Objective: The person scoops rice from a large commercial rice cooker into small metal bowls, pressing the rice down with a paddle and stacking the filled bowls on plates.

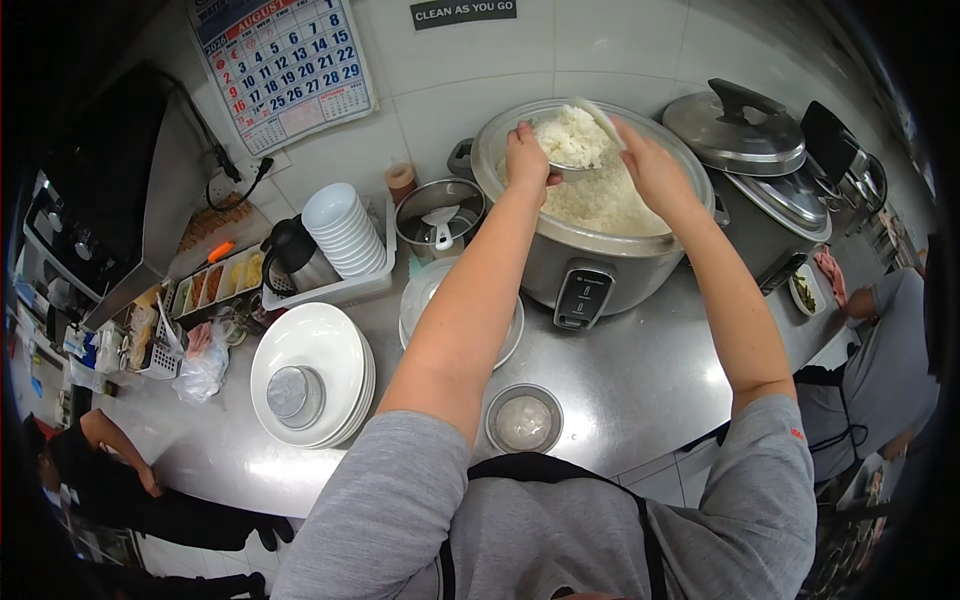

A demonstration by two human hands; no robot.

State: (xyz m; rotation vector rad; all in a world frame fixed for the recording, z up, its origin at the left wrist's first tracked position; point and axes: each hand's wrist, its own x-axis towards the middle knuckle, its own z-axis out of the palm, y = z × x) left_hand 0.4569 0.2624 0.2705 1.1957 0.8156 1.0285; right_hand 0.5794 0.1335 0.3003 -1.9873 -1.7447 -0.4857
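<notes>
My left hand (529, 161) grips a small metal bowl (571, 172) heaped with cooked white rice (574, 135), above the open mouth of a large rice cooker (510, 120). In my right hand (651, 166) is a pale rice paddle (598, 124), its blade against the right side of the heap. More cooked rice (604, 206) fills the cooker below. Its grey body bears a control panel on the front. Most of the bowl's rim is hidden by the rice and my fingers.
Stacked white plates (289, 337) carry metal cups (289, 394). A round metal pan (561, 420) lies at the counter's front. White bowls (352, 232) stand in a tray beside a thermal jug (291, 251). Left of the cooker is a pot (409, 217) with a white scoop. Co-workers (885, 367) stand at both sides.
</notes>
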